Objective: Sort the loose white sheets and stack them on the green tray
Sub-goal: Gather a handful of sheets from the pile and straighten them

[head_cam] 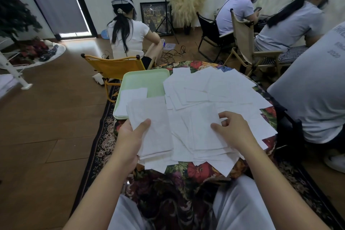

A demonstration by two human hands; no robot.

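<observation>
Nearest: white-trousered knees (240, 209) at bottom, either side of floral cloth hanging off table's near edge.

Left hand (130, 136) at near-left edge of table (197, 171), gripping small stack of white sheets (151, 127); thumb on top, fingers hidden underneath. Stack tilted, far end overlapping near-right corner of green tray (145, 79).

Right hand (233, 129) just right of centre, near edge; thumb and curled fingers pinching right side of single sheet (204, 127) lying on top of pile.

Loose white sheets (214, 87) spread over most of tabletop, overlapping every which way, reaching near edge and right edge, a few corners hanging over. Floral tablecloth showing only at rims.

Green tray along left edge of table, partly over the side. A few sheets (130, 101) already lying in its near half; far half bare green.

Beyond table: yellow folding chair (113, 67) just past tray, person in white top (128, 37) seated w/ back turned. Far right: two more seated people in light shirts (280, 24) on folding chairs; another person's back (306, 84) close to table's right edge. Back wall: tripod stand (166, 5), framed picture (155, 17), pampas grass (186, 3). Wooden floor (46, 117), patterned rug (104, 136) under table.
</observation>
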